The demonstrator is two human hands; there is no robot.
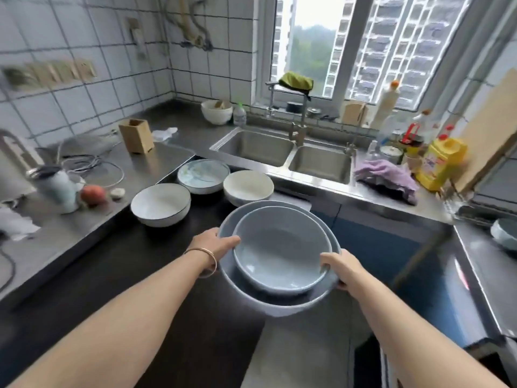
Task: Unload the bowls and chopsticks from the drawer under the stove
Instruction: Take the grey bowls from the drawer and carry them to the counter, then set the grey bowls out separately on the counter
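carrying a nested pair of grey-blue bowls, the person stands at the dark worktop [156, 275] with both arms out in front. the left hand [212, 243] grips the near-left rim of the large outer bowl [279, 302], thumb hooked over the edge, a thin bangle [205, 260] on that wrist; the right hand [342, 268] clamps the opposite rim, thumb lying over the lip of the smaller inner bowl [279, 252] that sits inside. the pair looks to be held in the air, tipped a little toward the person, above the worktop's edge. just beyond the hands, three pieces already stand on the dark surface: a white bowl with a dark rim [161, 204] ahead and to the left of the left hand, a patterned plate-like bowl [203, 175] further on, and a cream bowl [248, 187] straight ahead of the held pair. the double sink [282, 152] lies beyond those. the drawer itself is out of sight below, and no chopsticks show anywhere i can make out. to my eye this is the setting-down step of one load, with the unloading partly done. the next move wants the stack lowered level onto a bare patch of the worktop, probably near the left hand where there is room, keeping both grips even so the inner bowl does not slide, and clear of the cream bowl's rim so nothing clinks or chips.
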